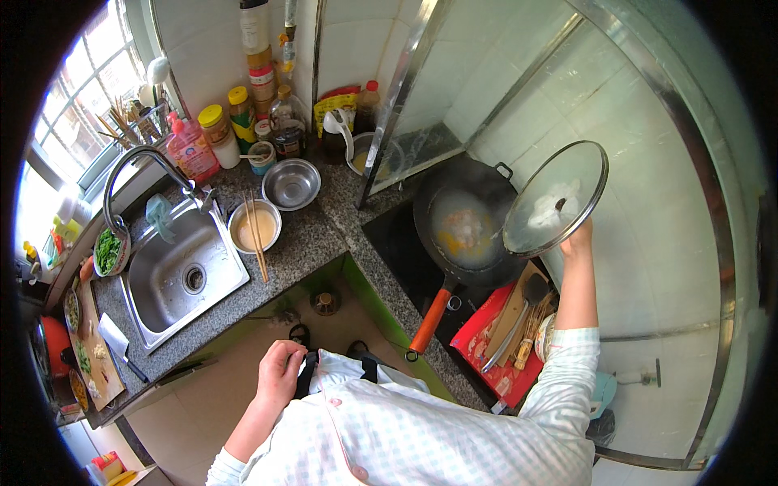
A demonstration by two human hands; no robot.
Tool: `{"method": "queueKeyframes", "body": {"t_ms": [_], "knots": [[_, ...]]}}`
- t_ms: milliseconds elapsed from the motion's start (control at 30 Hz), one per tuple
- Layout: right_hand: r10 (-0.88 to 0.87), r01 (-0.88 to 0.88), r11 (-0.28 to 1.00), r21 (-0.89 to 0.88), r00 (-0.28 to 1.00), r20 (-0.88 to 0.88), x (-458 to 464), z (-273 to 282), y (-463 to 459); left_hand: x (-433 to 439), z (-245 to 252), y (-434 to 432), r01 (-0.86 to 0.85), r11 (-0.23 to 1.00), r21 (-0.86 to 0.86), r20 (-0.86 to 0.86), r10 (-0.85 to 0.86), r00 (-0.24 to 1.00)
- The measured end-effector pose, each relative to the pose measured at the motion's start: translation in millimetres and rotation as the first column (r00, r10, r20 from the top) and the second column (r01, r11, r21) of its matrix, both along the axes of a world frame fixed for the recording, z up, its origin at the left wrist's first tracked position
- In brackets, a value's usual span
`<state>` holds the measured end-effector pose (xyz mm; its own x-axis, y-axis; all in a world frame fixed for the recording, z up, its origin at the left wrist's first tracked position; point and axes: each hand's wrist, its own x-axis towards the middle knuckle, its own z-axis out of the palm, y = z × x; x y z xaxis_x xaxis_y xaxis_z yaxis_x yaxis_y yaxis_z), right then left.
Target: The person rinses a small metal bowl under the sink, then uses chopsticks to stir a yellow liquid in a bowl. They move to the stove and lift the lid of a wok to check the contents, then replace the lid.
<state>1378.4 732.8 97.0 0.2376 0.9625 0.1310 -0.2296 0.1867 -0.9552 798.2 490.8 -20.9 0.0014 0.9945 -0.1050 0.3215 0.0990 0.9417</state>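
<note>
My right hand (576, 238) holds a glass pan lid (535, 176) tilted up at the right side of a black wok (486, 273); a white cloth or similar shows through the glass. Cloudy liquid with orange and pale pieces of food (467, 231) lies in the wok, which stands on a black cooktop (389, 243). The wok's wooden handle (430, 322) points towards me. My left hand (281, 370) is raised in front of my body with its fingers curled; whether it holds anything is unclear. It is nearest to a black strap on my clothing.
Chopsticks (255, 237) lie across a metal bowl of beige liquid (267, 220), beside another metal bowl (292, 184). A sink (182, 273), cleaver (115, 337) and cutting board (100, 358) are left. A glass partition (419, 140) rises behind the wok; a spatula (535, 290) lies on a red box (471, 331).
</note>
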Motion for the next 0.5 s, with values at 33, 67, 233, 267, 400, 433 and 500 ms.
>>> {"method": "queueKeyframes", "body": {"t_ms": [33, 67, 233, 267, 400, 433, 500], "knots": [[0.057, -0.058, 0.998, 0.011, 0.997, 0.046, 0.9, -1.5, 0.2, 0.1, -0.2, -0.7, 0.0, 1.0, -0.005, -0.025, 0.0, 1.0], [0.053, -0.054, 0.999, 0.007, 0.999, 0.009, 1.5, -2.7, 1.4, 0.3, 0.1, -1.0, -0.006, 1.0, 0.017, -0.013, 0.007, 1.0], [0.086, -0.086, 0.996, -0.012, 0.996, -0.019, -2.7, -2.4, 3.0, 1.4, 3.8, -2.1, -0.022, 0.999, 0.045, -0.066, 0.025, 0.998], [0.09, -0.091, 0.996, -0.006, 0.995, -0.052, -5.3, -0.9, 2.3, 1.6, 4.1, -2.4, -0.024, 0.999, 0.037, -0.055, 0.026, 0.998], [0.024, -0.026, 0.999, -0.023, 0.997, -0.067, -17.8, 4.1, 0.3, 1.4, 3.7, -3.3, -0.011, 0.999, 0.044, -0.061, 0.014, 0.998], [0.02, -0.02, 1.0, 0.014, 1.0, 0.012, -20.4, 3.6, -0.3, 1.5, 3.5, -4.0, 0.0, 0.999, 0.05, -0.081, 0.005, 0.997], [-0.118, 0.121, 0.988, -0.094, 0.992, 0.043, -23.7, 0.4, 0.2, 2.2, 3.5, -4.9, 0.002, 0.999, 0.046, -0.067, 0.001, 0.998]]}}
